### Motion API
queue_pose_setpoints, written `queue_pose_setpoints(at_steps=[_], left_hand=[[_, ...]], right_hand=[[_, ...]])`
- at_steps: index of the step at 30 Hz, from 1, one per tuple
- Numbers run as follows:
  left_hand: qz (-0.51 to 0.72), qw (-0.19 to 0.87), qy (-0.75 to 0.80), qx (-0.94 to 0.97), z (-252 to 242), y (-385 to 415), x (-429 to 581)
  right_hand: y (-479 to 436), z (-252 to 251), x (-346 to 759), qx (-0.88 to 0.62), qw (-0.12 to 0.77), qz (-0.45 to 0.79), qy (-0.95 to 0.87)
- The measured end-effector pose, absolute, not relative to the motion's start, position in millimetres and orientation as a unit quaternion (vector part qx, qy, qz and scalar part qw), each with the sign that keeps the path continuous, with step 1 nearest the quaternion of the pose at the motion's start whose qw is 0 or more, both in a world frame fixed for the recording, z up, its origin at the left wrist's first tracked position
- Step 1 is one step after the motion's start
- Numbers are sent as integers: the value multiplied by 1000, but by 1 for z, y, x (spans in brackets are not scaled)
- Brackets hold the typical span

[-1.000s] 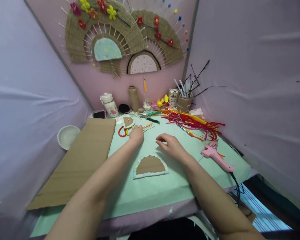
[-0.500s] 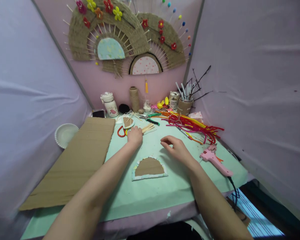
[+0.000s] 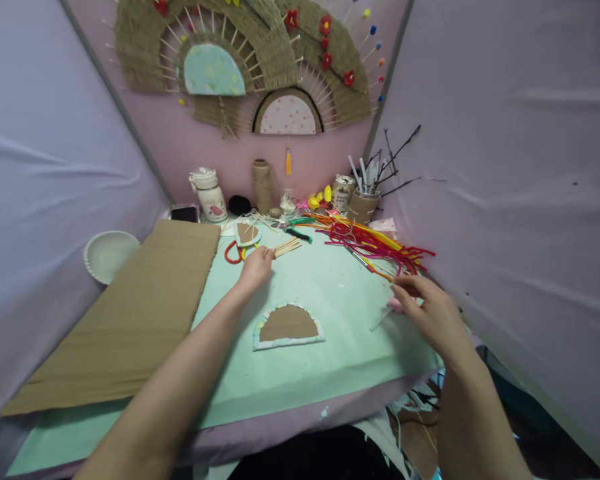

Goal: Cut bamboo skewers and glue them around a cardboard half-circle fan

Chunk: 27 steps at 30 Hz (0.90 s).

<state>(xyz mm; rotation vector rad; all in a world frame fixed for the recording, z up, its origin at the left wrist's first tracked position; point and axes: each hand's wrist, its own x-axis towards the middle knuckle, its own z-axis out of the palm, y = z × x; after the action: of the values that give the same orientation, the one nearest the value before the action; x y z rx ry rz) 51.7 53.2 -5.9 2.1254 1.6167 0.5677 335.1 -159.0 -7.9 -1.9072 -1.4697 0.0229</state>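
Pink, probably rigid, the glue gun (image 3: pixel 395 305) at right is best held by its hidden handle; right hand (image 3: pixel 433 315) half-curled over it, left hand (image 3: pixel 257 271) bunched at thin sticks (image 3: pixel 289 247); neither grip can be confirmed.

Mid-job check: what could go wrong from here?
1. The right hand hides most of the pink glue gun; if the gun is hot, fingers might get burned.
2. The left hand is at the near end of the thin sticks, which could scatter if nudged.
3. The half-round cardboard piece lies between the two arms, so a forearm might knock it.
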Motion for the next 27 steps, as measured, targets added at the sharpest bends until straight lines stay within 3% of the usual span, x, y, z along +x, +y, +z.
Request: queue_pose_setpoints(at_steps=[3,5,9,12,16,20,25,27], left_hand=[[333,516,523,590,-7,34,44],[379,623,461,505,-6,20,42],[438,664,389,465,-1,-2,39],[413,615,428,518,0,-11,33],[353,499,521,596,-3,-20,18],[325,476,527,624,-11,-24,5],[266,455,531,664,-20,-24,-1],[246,440,536,677,-21,-24,-1]], right_hand=[[-172,-16,360,-811,224,-14,-540],[-176,-20,369,-842,129,-7,-524],[-173,-24,369,-859,44,49,-507],[-176,-18,365,-859,41,103,-500],[-198,6,357,-818,141,169,-532],[-212,26,345,-755,282,241,-541],[-187,5,313,-677,449,289,-506],[-172,-5,293,-637,478,355,-491]])
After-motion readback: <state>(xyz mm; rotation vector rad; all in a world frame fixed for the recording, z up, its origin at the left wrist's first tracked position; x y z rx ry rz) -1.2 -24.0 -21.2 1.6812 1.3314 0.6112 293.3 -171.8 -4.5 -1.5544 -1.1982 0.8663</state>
